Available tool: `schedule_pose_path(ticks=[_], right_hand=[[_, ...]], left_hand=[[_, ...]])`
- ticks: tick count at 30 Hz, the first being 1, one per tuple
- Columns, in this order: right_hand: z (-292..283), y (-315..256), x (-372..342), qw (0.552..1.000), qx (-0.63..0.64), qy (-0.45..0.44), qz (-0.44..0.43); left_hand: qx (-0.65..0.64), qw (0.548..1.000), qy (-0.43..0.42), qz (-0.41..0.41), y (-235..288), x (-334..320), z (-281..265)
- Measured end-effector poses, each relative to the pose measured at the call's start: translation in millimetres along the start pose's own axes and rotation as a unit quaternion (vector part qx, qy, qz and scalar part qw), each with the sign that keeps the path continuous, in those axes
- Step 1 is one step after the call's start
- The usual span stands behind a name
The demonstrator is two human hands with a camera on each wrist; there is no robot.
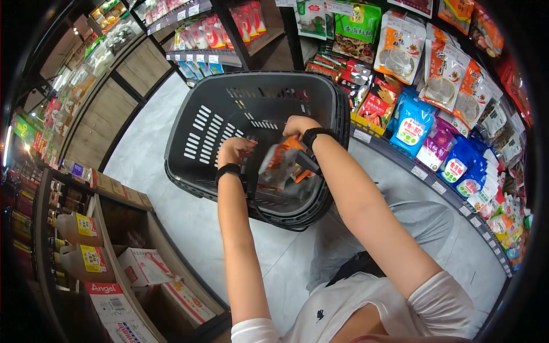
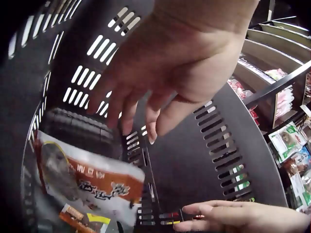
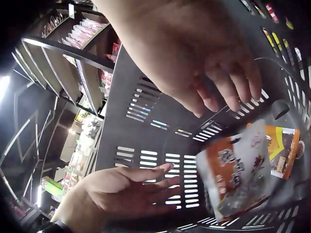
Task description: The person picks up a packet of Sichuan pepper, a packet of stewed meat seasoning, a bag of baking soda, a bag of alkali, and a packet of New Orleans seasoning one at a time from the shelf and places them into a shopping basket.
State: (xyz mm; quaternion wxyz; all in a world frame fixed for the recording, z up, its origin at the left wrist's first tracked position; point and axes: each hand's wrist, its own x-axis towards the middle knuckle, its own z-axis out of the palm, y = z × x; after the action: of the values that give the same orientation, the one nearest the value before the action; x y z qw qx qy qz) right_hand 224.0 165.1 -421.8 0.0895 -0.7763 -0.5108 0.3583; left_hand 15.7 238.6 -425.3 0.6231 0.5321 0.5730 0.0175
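In a shop aisle, a person's bare left hand (image 1: 237,148) and bare right hand (image 1: 298,127) reach into a black plastic shopping basket with slotted walls (image 1: 194,97); a glossy orange-and-white plastic food packet (image 1: 278,160) sits inside, toward the basket's five o'clock, with the left hand near its ten o'clock and the right at its one. The left-wrist view shows the left hand's fingers loosely extended, holding nothing, the packet at their seven o'clock; a smaller, rectangular orange-and-yellow packet (image 2: 80,218) shows at its lower edge, both presumably kept together by the basket's walls. In the right-wrist view, the right hand's fingers hang relaxed and slightly bent, gripping nothing, the food packet below at five o'clock; from the left hand, it lies toward three. Tilted and borne by neither hand, it probably leans on the basket, though its support cannot be made out.
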Motion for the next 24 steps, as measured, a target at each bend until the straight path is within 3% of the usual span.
schedule_pose_path(ticks=[3, 6, 10, 13, 17, 21, 22, 24], right_hand=[[-3, 2, -1, 1.000, 0.028, -0.011, -0.008], [-4, 2, 6, 0.988, 0.153, 0.005, -0.015], [-11, -3, 22, 0.951, 0.293, -0.015, -0.094], [-28, -16, 2, 0.949, 0.290, 0.072, -0.097], [-64, -18, -22, 0.980, 0.182, 0.080, -0.032], [-95, -6, -60, 0.993, 0.036, 0.105, -0.048], [-105, -8, -92, 0.991, 0.036, 0.122, -0.029], [-110, 15, -74, 0.973, 0.009, 0.218, -0.076]], left_hand=[[-0.013, 1.000, 0.010, -0.014, 3, 1, 3], [-0.043, 0.999, 0.017, -0.011, 2, -3, 1], [-0.098, 0.995, 0.018, 0.005, 13, -12, 2], [-0.112, 0.994, -0.007, 0.012, 25, -14, 6], [-0.190, 0.981, -0.006, 0.028, 35, -10, 9], [-0.203, 0.979, -0.016, 0.023, 50, -8, 17], [-0.203, 0.979, -0.015, 0.023, 54, -6, 21], [-0.202, 0.979, -0.020, 0.035, 60, -4, 29]])
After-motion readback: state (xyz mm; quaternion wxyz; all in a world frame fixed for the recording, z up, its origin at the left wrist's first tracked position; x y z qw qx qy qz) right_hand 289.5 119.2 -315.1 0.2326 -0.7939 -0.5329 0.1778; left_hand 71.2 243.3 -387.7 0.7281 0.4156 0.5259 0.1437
